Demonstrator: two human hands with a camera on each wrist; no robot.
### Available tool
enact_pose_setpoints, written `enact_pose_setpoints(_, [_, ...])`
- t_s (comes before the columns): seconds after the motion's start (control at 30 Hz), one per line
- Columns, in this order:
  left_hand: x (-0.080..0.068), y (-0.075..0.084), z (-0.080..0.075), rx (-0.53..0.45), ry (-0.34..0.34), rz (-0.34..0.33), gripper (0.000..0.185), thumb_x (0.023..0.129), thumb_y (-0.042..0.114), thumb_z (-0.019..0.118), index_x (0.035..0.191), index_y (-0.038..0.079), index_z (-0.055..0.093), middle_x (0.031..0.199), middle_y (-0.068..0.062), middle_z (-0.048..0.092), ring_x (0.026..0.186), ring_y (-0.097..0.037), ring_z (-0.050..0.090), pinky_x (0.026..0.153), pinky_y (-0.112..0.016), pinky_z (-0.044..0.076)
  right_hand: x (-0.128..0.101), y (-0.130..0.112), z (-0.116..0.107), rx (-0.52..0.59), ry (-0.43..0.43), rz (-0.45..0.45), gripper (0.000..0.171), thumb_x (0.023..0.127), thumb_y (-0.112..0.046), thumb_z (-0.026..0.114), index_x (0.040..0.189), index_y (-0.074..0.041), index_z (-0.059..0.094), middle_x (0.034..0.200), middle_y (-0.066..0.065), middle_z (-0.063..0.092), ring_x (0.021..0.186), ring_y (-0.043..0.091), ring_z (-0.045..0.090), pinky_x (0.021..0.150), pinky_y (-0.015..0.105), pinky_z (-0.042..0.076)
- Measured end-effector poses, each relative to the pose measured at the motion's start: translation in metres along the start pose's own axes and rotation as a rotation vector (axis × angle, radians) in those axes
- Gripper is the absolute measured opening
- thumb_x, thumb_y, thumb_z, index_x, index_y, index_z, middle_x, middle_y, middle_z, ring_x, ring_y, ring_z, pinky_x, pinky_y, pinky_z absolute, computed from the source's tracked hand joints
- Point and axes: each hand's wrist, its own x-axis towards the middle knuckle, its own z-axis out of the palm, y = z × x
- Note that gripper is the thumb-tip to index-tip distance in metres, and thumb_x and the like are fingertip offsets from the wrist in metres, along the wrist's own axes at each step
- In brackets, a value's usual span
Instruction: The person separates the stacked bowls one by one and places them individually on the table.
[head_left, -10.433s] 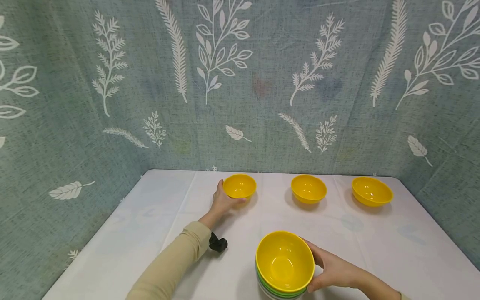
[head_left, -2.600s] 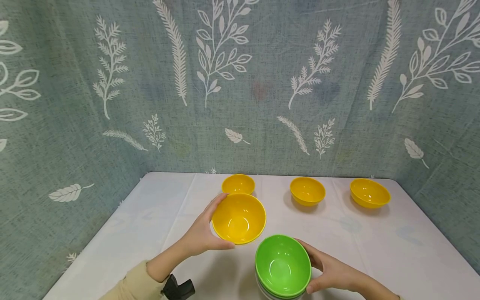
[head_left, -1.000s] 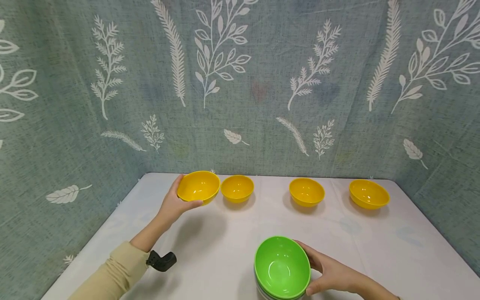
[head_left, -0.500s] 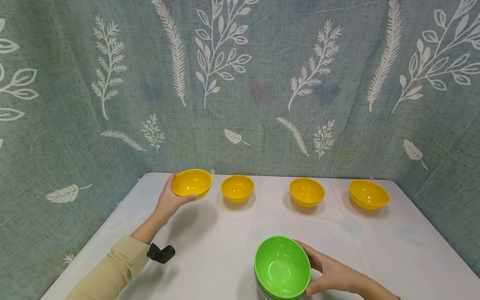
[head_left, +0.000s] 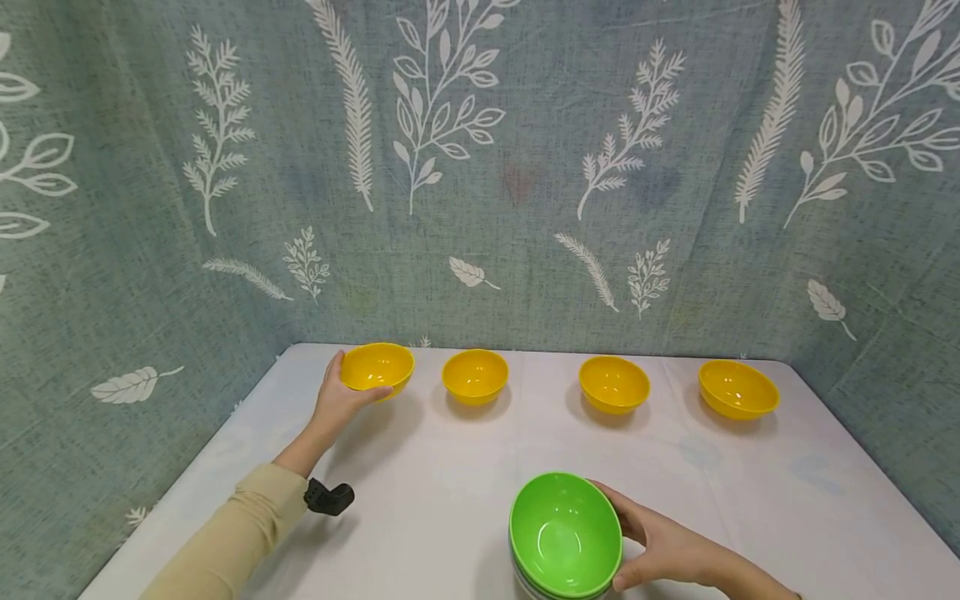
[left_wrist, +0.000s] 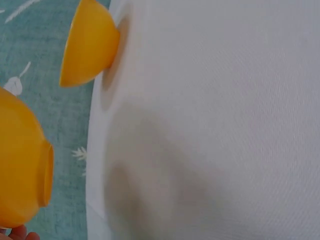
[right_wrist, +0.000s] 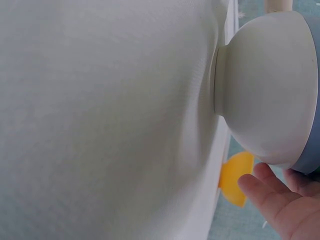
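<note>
Gripping hands: left [head_left: 339, 400] round a glossy yellow bowl [head_left: 377, 367], right [head_left: 663, 547] round the smooth stacked bowls [head_left: 566, 537].

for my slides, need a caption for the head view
Left hand holds a yellow bowl; right hand steadies the bowl stack.
</note>
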Motion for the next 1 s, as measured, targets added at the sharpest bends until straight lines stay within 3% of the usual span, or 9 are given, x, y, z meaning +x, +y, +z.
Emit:
enact_pose_setpoints(0.17, [0.008,-0.010,0.001,0.026,0.020,-0.016,0.111,0.075,0.028,0.075,0.146,0.005,-0.007,0.152,-0.020,0.001,0.134,-0.039,0.018,0.108,-0.050,0.021,0.000,0.000,-0.001,-0.005,0.002,0.001,0.091,0.077,-0.017,0.073,0.147,-0.017,0.015,0.148,0.013,0.024,0.125,0.001,0.035,0.097,0.017,0.031])
enact_pose_setpoints(0.27, [0.012,-0.016,0.001,0.047,0.026,-0.014,0.112,0.074,0.029,0.075,0.146,0.005,-0.007,0.152,-0.019,-0.001,0.135,-0.039,0.015,0.108,-0.051,0.019,-0.001,0.000,-0.001,-0.001,0.000,0.006,0.092,0.077,-0.017,0.073,0.147,-0.016,0.014,0.148,0.003,0.026,0.125,0.000,0.035,0.097,0.017,0.031])
enact_pose_setpoints(0.5, [0.023,-0.027,0.004,0.096,0.044,-0.047,0.113,0.072,0.031,0.076,0.146,0.005,-0.006,0.151,-0.022,0.000,0.135,-0.040,0.012,0.108,-0.053,0.017,-0.003,-0.002,-0.001,0.000,-0.005,-0.005,0.093,0.077,-0.019,0.073,0.147,-0.008,0.012,0.148,0.022,0.018,0.123,-0.003,0.035,0.096,0.017,0.031])
enact_pose_setpoints(0.67, [0.025,-0.033,0.006,0.112,0.050,-0.070,0.113,0.072,0.031,0.076,0.146,0.003,-0.005,0.150,-0.023,0.000,0.136,-0.041,0.010,0.109,-0.052,0.015,-0.003,-0.002,-0.001,-0.009,0.001,-0.003,0.094,0.077,-0.019,0.074,0.147,-0.009,0.012,0.148,0.017,0.022,0.124,-0.001,0.035,0.097,0.017,0.031])
enact_pose_setpoints(0.83, [0.027,-0.038,0.006,0.122,0.058,-0.093,0.113,0.073,0.031,0.075,0.145,0.002,-0.006,0.150,-0.024,0.000,0.136,-0.042,0.009,0.109,-0.053,0.015,-0.003,-0.002,-0.001,-0.012,0.001,0.001,0.094,0.077,-0.020,0.073,0.147,-0.008,0.012,0.148,0.020,0.020,0.123,-0.003,0.035,0.096,0.016,0.031])
enact_pose_setpoints(1.0, [0.030,-0.043,0.004,0.111,0.064,-0.086,0.113,0.073,0.031,0.075,0.145,0.002,-0.007,0.150,-0.025,0.001,0.135,-0.041,0.012,0.109,-0.051,0.015,-0.002,-0.002,-0.001,-0.008,-0.002,0.002,0.092,0.077,-0.020,0.073,0.147,-0.011,0.013,0.149,0.013,0.022,0.125,-0.001,0.035,0.097,0.017,0.030])
